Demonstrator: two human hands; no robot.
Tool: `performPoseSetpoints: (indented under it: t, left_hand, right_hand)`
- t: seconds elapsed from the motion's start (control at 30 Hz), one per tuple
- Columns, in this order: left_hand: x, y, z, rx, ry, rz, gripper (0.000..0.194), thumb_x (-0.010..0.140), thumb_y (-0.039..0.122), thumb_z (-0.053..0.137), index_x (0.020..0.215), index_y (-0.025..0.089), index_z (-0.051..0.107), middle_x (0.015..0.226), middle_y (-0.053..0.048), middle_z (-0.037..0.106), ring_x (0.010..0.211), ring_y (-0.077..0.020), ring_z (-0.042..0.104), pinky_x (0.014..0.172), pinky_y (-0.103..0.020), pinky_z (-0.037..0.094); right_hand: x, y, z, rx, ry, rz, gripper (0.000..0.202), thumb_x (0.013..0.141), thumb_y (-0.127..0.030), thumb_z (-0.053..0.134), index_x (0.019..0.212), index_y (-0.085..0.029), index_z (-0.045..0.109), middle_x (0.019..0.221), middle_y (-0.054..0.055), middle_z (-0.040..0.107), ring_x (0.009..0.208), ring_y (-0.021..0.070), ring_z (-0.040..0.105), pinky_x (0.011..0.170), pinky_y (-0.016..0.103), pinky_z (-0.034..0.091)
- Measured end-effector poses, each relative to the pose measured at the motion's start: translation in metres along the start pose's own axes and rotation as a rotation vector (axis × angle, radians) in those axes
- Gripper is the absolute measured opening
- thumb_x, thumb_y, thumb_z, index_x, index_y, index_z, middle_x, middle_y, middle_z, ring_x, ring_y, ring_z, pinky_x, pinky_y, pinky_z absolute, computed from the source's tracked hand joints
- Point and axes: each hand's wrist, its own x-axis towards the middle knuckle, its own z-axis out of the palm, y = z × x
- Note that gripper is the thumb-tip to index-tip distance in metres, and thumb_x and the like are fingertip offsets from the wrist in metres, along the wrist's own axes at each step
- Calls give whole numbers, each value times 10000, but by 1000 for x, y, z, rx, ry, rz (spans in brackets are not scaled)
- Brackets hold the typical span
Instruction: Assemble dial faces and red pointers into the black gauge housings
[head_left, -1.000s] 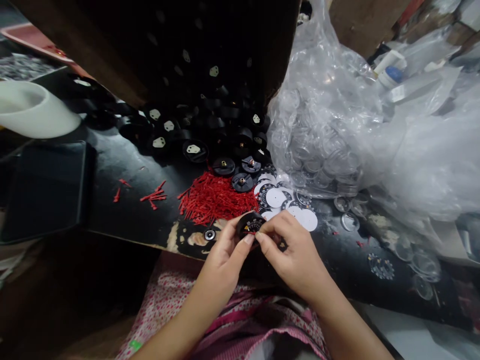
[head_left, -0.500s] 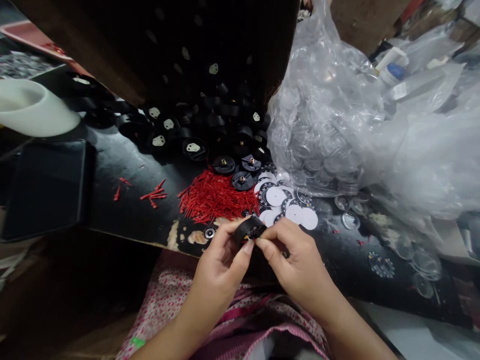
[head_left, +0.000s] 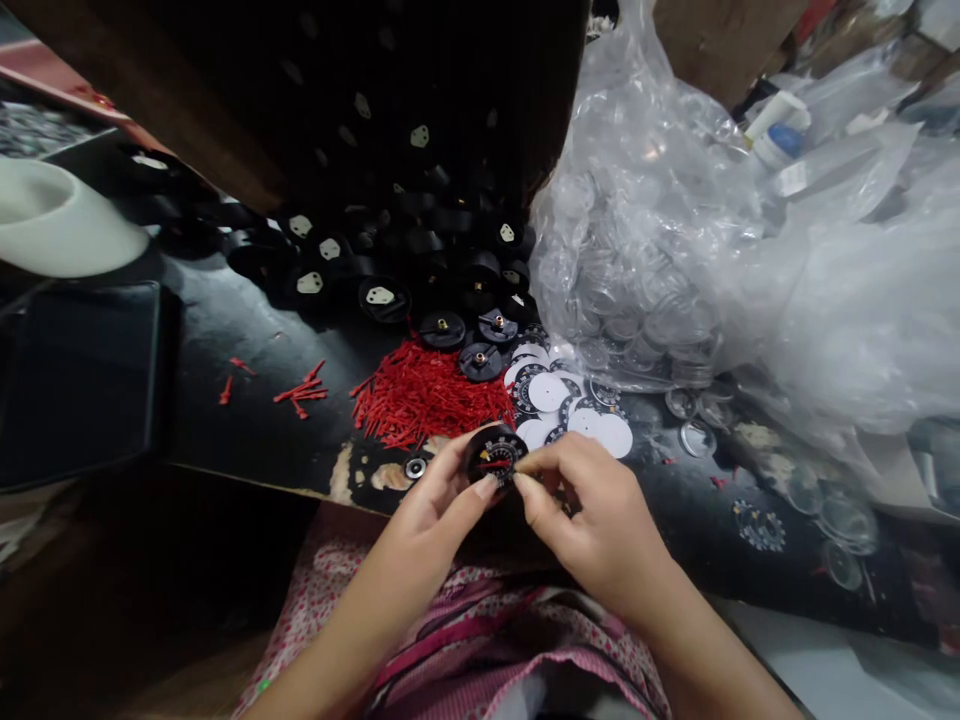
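My left hand [head_left: 439,510] is wrapped around a small round black dial gauge [head_left: 498,446], its face tilted up to show white markings and a red needle. At the gauge's right edge, the thumb and forefinger of my right hand [head_left: 589,500] are pinched together; whatever lies between them is hidden. Just beyond my hands lies a heap of red needles [head_left: 431,395]. To its right are loose dial discs [head_left: 551,392], some white side up, others black with markings. Several black gauge housings [head_left: 481,361] with brass centres sit behind the red heap.
A large clear plastic bag [head_left: 637,250] of round transparent covers stands at the right. A dark box [head_left: 360,70] overhangs the piled black housings. A white container [head_left: 67,225] and a black tray [head_left: 79,375] are at the left. The black bench [head_left: 247,440] has a worn front edge.
The gauge has tilted in my left hand so its face and red needle now show. My right fingertips stay at its edge. The whole view has shifted slightly.
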Motion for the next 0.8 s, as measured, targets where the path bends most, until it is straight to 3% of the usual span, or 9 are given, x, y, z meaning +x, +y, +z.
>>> performPoseSetpoints:
  t: [0.1, 0.3, 0.4, 0.5, 0.67, 0.7, 0.73, 0.8]
  left_hand:
    - [1, -2, -3, 27, 5, 3, 454, 841, 351, 717, 1286, 317, 638, 1357, -30, 646, 1338, -264, 512, 1138, -388, 376]
    - [1, -6, 4, -24, 144, -68, 433, 766, 445, 767, 1170, 296, 727, 1270, -49, 705, 1336, -315, 510, 1099, -421, 430]
    - [1, -10, 12, -191, 182, -191, 341, 776, 470, 746, 1081, 316, 758, 1255, -28, 716, 1276, -318, 571, 1011, -390, 522]
    - [4, -18, 14, -239, 156, -189, 328, 801, 500, 707, 1080, 335, 757, 1264, -16, 712, 1263, -322, 582, 995, -394, 534]
    - [12, -33, -1, 33, 71, -44, 428, 802, 438, 740, 1218, 350, 695, 1367, 19, 645, 1391, -262, 445, 1163, -352, 317]
    - [13, -34, -2, 31, 59, -38, 438, 824, 436, 718, 1252, 355, 672, 1391, 21, 626, 1395, -257, 439, 1166, -354, 310]
    - [14, -34, -3, -1, 51, -41, 444, 844, 440, 695, 1279, 363, 650, 1404, 23, 615, 1384, -258, 455, 1158, -362, 330]
    - [15, -32, 0, -82, 48, -46, 455, 860, 449, 673, 1305, 369, 628, 1406, 15, 613, 1336, -268, 515, 1127, -375, 390]
  right_hand:
    - [6, 4, 0, -170, -5, -155, 135, 923, -138, 537, 984, -138, 657, 840, 59, 652, 777, 190, 565, 722, 330, 390]
    - [11, 8, 7, -424, -20, -268, 198, 916, -141, 460, 826, -149, 636, 760, 68, 643, 742, 211, 557, 706, 353, 373]
    - [11, 4, 11, -414, 1, -187, 158, 886, -155, 472, 812, -162, 612, 748, 52, 648, 728, 199, 579, 712, 339, 389]
    - [11, 0, 10, -360, -17, -26, 100, 886, -174, 509, 850, -167, 602, 759, 35, 674, 706, 182, 599, 713, 328, 405]
    - [17, 18, -17, -100, -178, 88, 70, 913, -214, 592, 872, -207, 648, 731, -31, 693, 646, 118, 611, 658, 235, 439]
    - [23, 29, -24, -109, -148, 85, 101, 934, -230, 576, 888, -210, 664, 796, -16, 715, 712, 123, 638, 685, 229, 456]
    - [30, 41, -32, -197, -41, 105, 142, 957, -231, 541, 917, -206, 675, 886, 11, 729, 800, 138, 654, 745, 241, 471]
    - [47, 67, -47, -433, 122, 189, 237, 966, -167, 473, 1085, -209, 674, 1114, 83, 706, 975, 204, 644, 878, 335, 461]
